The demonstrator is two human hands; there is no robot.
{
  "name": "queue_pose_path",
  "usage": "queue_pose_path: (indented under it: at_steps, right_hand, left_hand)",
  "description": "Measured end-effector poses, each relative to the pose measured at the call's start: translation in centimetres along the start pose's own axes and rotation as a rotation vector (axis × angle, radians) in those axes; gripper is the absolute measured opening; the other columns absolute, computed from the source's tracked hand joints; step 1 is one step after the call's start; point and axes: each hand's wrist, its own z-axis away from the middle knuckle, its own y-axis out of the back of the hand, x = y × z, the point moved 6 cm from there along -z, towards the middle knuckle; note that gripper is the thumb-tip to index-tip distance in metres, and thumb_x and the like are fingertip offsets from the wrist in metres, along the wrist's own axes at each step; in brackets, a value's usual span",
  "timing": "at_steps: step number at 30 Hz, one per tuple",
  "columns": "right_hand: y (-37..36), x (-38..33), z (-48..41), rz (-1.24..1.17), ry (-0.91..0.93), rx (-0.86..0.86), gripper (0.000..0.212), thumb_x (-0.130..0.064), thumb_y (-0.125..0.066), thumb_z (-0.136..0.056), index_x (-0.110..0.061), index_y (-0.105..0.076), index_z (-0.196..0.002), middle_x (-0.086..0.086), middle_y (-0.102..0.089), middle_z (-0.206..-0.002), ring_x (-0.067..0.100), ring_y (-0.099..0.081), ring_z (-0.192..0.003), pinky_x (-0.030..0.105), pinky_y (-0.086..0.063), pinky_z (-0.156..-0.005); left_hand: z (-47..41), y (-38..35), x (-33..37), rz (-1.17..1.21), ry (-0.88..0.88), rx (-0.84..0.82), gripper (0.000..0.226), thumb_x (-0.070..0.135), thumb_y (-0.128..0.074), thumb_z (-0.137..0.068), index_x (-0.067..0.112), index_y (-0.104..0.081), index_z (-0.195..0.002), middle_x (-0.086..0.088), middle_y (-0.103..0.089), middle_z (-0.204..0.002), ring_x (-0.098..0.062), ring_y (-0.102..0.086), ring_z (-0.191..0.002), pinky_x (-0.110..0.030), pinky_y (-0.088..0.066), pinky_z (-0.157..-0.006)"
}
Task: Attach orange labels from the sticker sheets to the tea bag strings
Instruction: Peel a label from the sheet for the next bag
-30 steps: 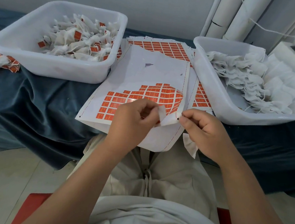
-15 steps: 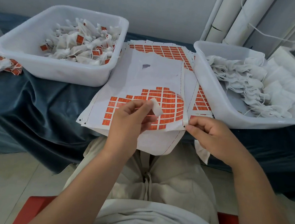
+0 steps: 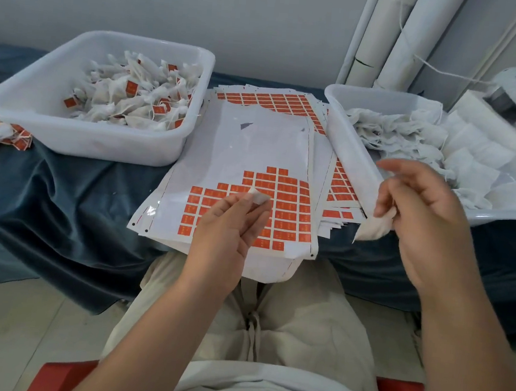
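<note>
A dark blue cloth (image 3: 63, 197) is covering the work surface and hanging down over its front edge. Two white plastic tubs are sitting on it. The left tub (image 3: 77, 145) is holding a heap of tea bags already carrying orange tags (image 3: 134, 100). The right tub (image 3: 349, 141) is holding plain white tea bags (image 3: 390, 132) with no tags. A stack of sticker sheets (image 3: 254, 151) is lying between the tubs, its near end overhanging the cloth towards the person's lap. The top sheet is mostly bare, with orange labels (image 3: 287, 204) remaining only on its near part.

The right hand (image 3: 426, 216) is hovering just in front of the right tub, blurred. Its forefinger and thumb are stretching out loosely, while the lower fingers are curling round a white tea bag (image 3: 372, 228) and keeping it against the palm. The left hand (image 3: 232, 227) is hovering over the orange labels, palm turned up. Its thumb and forefinger are pinching a small white tab (image 3: 259, 197), and the other fingers are lying nearly straight. Whether the tab is a peeled label seen from its back is not clear. The two hands are apart, not touching.
</note>
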Motion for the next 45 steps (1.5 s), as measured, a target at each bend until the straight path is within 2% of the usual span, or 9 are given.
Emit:
queue_pose_path:
  at_steps: [4,7,11,15,20,24,32,38,45]
  right_hand:
    - [0.1,-3.6,1.3,0.154,0.179,-0.022,0.029,-0.02,-0.056,-0.104,-0.042,-0.071,-0.116,-0.01,-0.078,-0.099,0.004,-0.073,-0.096,0.01,-0.053,-0.08]
    - [-1.4,-5.5,3.2,0.154,0.189,-0.295,0.027,-0.025,-0.058,-0.104,-0.041,-0.07,-0.12,-0.01,-0.08,-0.104,0.008,-0.075,-0.103,0.018,-0.057,-0.086]
    - [-4.9,-6.1,5.4,-0.019,0.09,-0.559,0.032,-0.017,-0.065,-0.103,-0.027,-0.064,-0.133,-0.006,-0.081,-0.102,0.007,-0.076,-0.102,0.012,-0.054,-0.088]
    - [-7.0,-4.7,5.1,-0.068,0.041,-0.457,0.027,-0.015,-0.066,-0.102,-0.027,-0.068,-0.126,-0.006,-0.082,-0.102,0.012,-0.076,-0.104,0.024,-0.058,-0.09]
    - [-7.3,-3.7,4.6,-0.044,0.101,-0.346,0.021,-0.021,-0.068,-0.103,-0.032,-0.071,-0.12,-0.009,-0.081,-0.105,0.017,-0.076,-0.102,0.031,-0.062,-0.081]
    - [-7.3,-3.2,4.5,0.048,0.157,-0.287,0.02,-0.022,-0.068,-0.101,-0.036,-0.074,-0.114,-0.013,-0.08,-0.102,0.013,-0.076,-0.103,0.033,-0.06,-0.09]
    - [-7.2,-3.0,4.5,-0.157,0.135,-0.267,0.017,-0.012,-0.067,-0.102,-0.022,-0.075,-0.112,0.003,-0.08,-0.1,0.019,-0.078,-0.091,0.024,-0.061,-0.074]
    - [-7.3,-3.1,4.7,-0.091,0.197,-0.266,0.016,-0.012,-0.065,-0.101,-0.021,-0.073,-0.112,-0.002,-0.08,-0.103,0.02,-0.077,-0.1,0.035,-0.062,-0.084]
    - [-6.7,-4.8,4.8,0.278,0.417,-0.312,0.02,-0.016,-0.065,-0.102,-0.023,-0.076,-0.117,-0.019,-0.073,-0.11,0.02,-0.067,-0.115,0.029,-0.055,-0.096]
  left_hand:
    - [0.2,-0.3,-0.4,-0.059,0.008,-0.014,0.032,0.022,-0.081,-0.082,0.012,-0.072,-0.111,-0.008,-0.079,-0.114,-0.027,-0.077,-0.107,-0.035,-0.064,-0.086]
    - [0.3,-0.6,-0.8,-0.1,0.01,-0.025,0.041,0.028,-0.081,-0.074,0.009,-0.075,-0.11,-0.009,-0.079,-0.115,-0.026,-0.077,-0.108,-0.03,-0.063,-0.083]
    - [1.0,-1.4,-1.1,-0.124,0.011,-0.145,0.006,0.026,-0.081,-0.088,0.021,-0.082,-0.092,-0.01,-0.079,-0.109,-0.024,-0.077,-0.104,-0.028,-0.061,-0.084]
    - [2.7,-3.0,-1.7,-0.099,0.114,-0.284,0.008,0.024,-0.079,-0.09,0.021,-0.079,-0.096,-0.006,-0.075,-0.088,-0.016,-0.074,-0.079,-0.029,-0.061,-0.073]
    - [4.2,-4.0,-1.6,-0.115,0.146,-0.353,0.035,0.021,-0.068,-0.101,0.001,-0.061,-0.129,-0.012,-0.071,-0.11,-0.018,-0.072,-0.081,-0.033,-0.055,-0.077]
    - [4.4,-4.3,-1.6,-0.147,0.109,-0.328,0.029,0.018,-0.061,-0.104,0.003,-0.066,-0.129,-0.012,-0.073,-0.108,-0.017,-0.072,-0.083,-0.038,-0.055,-0.086]
    - [4.0,-3.9,-1.4,-0.217,0.023,-0.328,0.039,0.035,-0.072,-0.096,0.008,-0.069,-0.124,-0.008,-0.075,-0.095,-0.01,-0.072,-0.075,-0.024,-0.057,-0.066]
    - [3.8,-3.7,-2.0,-0.164,0.193,-0.362,0.029,0.024,-0.069,-0.098,0.011,-0.076,-0.123,-0.016,-0.074,-0.118,-0.022,-0.074,-0.107,-0.032,-0.06,-0.088]
    - [3.2,-3.0,0.0,-0.441,-0.215,-0.263,0.019,0.034,-0.072,-0.099,0.015,-0.072,-0.1,-0.013,-0.075,-0.097,-0.028,-0.074,-0.094,-0.037,-0.06,-0.087]
